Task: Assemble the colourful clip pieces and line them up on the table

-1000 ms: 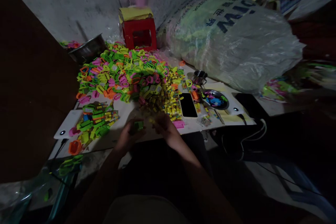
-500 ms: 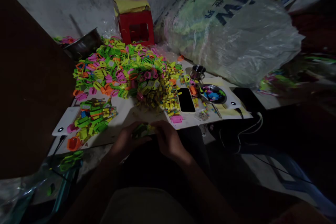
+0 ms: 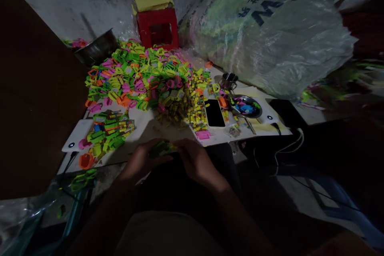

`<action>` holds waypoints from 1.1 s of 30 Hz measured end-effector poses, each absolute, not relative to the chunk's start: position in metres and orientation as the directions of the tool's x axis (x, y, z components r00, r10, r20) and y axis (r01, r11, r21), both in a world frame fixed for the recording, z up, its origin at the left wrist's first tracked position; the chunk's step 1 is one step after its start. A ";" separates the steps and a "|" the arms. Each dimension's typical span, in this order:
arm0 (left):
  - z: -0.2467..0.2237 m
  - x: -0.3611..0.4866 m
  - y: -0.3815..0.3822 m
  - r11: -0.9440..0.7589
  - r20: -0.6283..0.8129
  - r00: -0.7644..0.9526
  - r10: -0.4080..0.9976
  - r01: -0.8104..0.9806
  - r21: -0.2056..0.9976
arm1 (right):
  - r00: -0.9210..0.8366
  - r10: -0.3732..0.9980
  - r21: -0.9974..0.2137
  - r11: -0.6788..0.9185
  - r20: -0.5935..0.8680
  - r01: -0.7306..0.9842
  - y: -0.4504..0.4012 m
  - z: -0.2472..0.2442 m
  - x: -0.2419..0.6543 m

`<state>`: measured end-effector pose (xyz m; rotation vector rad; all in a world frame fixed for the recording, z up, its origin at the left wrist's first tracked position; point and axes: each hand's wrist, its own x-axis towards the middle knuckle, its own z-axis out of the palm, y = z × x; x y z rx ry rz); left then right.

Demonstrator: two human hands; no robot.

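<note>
My left hand (image 3: 143, 159) is closed around a small green plastic piece (image 3: 159, 149), held just off the table's front edge above my lap. Beside it, my right hand (image 3: 196, 162) pinches a small yellow piece (image 3: 173, 147) at the right end of the green one. Shadow and fingers hide how the two pieces meet. Ahead lies a large heap of green, yellow, pink and orange plastic pieces (image 3: 141, 74), with many little yellow banded sticks (image 3: 195, 116) at its right side. A smaller pile of green pieces with sticks (image 3: 111, 132) lies to the left.
A phone (image 3: 215, 113), a metal dish of small coloured parts (image 3: 247, 106) and a metal cup (image 3: 228, 81) stand to the right. White devices with cables (image 3: 75, 136) lie at both ends. Behind are a red stool (image 3: 144, 28), a metal pot (image 3: 97, 50) and a big plastic sack (image 3: 270, 36).
The whole view has shifted slightly, with the table things lying a little farther right. Both hands stay together on the pieces, the right hand slightly turned.
</note>
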<state>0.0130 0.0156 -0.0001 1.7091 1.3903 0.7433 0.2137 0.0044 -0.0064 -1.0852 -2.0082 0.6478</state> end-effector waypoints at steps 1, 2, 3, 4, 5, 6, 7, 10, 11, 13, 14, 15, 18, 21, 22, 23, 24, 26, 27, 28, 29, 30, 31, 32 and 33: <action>-0.002 0.012 0.016 -0.073 -0.055 0.235 0.970 0.503 0.861 | -0.388 0.846 -0.686 0.526 0.365 0.503 0.003 -0.005 0.214; -0.003 0.011 0.016 -0.060 -0.074 0.248 0.966 0.494 0.867 | -0.418 0.839 -0.655 0.537 0.349 0.532 0.002 -0.004 0.214; -0.005 0.010 0.015 -0.044 -0.096 0.261 0.960 0.483 0.875 | -0.443 0.834 -0.622 0.545 0.330 0.562 0.001 -0.004 0.214; -0.007 0.009 0.015 -0.025 -0.122 0.279 0.953 0.473 0.881 | -0.463 0.832 -0.589 0.548 0.307 0.594 -0.001 -0.004 0.213; -0.009 0.008 0.015 -0.003 -0.156 0.300 0.941 0.467 0.884 | -0.476 0.832 -0.556 0.548 0.285 0.625 -0.002 -0.005 0.213; -0.011 0.007 0.015 0.026 -0.194 0.317 0.928 0.465 0.885 | -0.488 0.832 -0.525 0.548 0.264 0.651 -0.003 -0.006 0.212; -0.012 0.007 0.014 0.059 -0.238 0.337 0.911 0.466 0.883 | -0.501 0.830 -0.497 0.551 0.244 0.671 -0.005 -0.008 0.210; -0.014 0.007 0.015 0.150 -0.362 0.398 0.843 0.472 0.869 | -0.535 0.820 -0.463 0.563 0.206 0.685 -0.005 -0.016 0.203; -0.014 0.006 0.016 0.170 -0.388 0.394 0.833 0.485 0.858 | -0.539 0.819 -0.465 0.562 0.196 0.684 -0.003 -0.020 0.201; -0.013 0.000 0.020 0.149 -0.375 0.347 0.860 0.532 0.834 | -0.527 0.827 -0.471 0.550 0.193 0.690 0.005 -0.029 0.197; -0.013 -0.005 0.024 0.108 -0.328 0.301 0.896 0.567 0.816 | -0.514 0.833 -0.468 0.543 0.202 0.697 0.012 -0.034 0.196; -0.011 -0.012 0.028 0.063 -0.265 0.242 0.933 0.617 0.785 | -0.497 0.841 -0.458 0.535 0.213 0.710 0.020 -0.040 0.197; -0.003 -0.042 0.047 0.073 -0.103 -0.014 0.995 0.794 0.604 | -0.387 0.899 -0.363 0.437 0.205 0.823 0.049 -0.056 0.204; 0.006 -0.081 0.065 0.272 0.000 -0.303 0.953 0.856 0.440 | -0.271 0.952 -0.205 0.296 0.143 0.933 0.073 -0.068 0.212; 0.008 -0.093 0.070 0.312 0.041 -0.360 0.932 0.856 0.412 | -0.265 0.956 -0.169 0.285 0.128 0.944 0.079 -0.071 0.214; 0.008 -0.104 0.075 0.338 0.088 -0.399 0.913 0.859 0.385 | -0.274 0.955 -0.146 0.289 0.115 0.946 0.084 -0.074 0.215; 0.008 -0.113 0.079 0.360 0.131 -0.426 0.895 0.865 0.351 | -0.285 0.953 -0.137 0.297 0.104 0.945 0.087 -0.076 0.215; 0.004 -0.123 0.084 0.402 0.202 -0.461 0.864 0.874 0.272 | -0.296 0.950 -0.147 0.309 0.105 0.940 0.092 -0.081 0.213; 0.002 -0.123 0.086 0.419 0.236 -0.470 0.851 0.877 0.235 | -0.298 0.947 -0.158 0.314 0.116 0.936 0.095 -0.083 0.212; -0.001 -0.120 0.088 0.424 0.263 -0.468 0.844 0.882 0.207 | -0.301 0.944 -0.169 0.321 0.133 0.932 0.097 -0.085 0.210; -0.005 -0.115 0.090 0.411 0.288 -0.451 0.845 0.892 0.191 | -0.305 0.940 -0.177 0.329 0.152 0.928 0.099 -0.087 0.210; -0.009 -0.106 0.093 0.366 0.305 -0.408 0.861 0.912 0.187 | -0.308 0.936 -0.182 0.337 0.171 0.924 0.101 -0.088 0.209; -0.013 -0.096 0.095 0.288 0.309 -0.340 0.888 0.936 0.202 | -0.309 0.932 -0.188 0.343 0.188 0.921 0.103 -0.089 0.209; -0.018 -0.083 0.098 0.188 0.298 -0.253 0.920 0.954 0.232 | -0.305 0.930 -0.198 0.344 0.205 0.918 0.104 -0.089 0.209; -0.024 -0.069 0.101 0.081 0.278 -0.159 0.947 0.959 0.271 | -0.298 0.928 -0.215 0.345 0.224 0.914 0.105 -0.089 0.209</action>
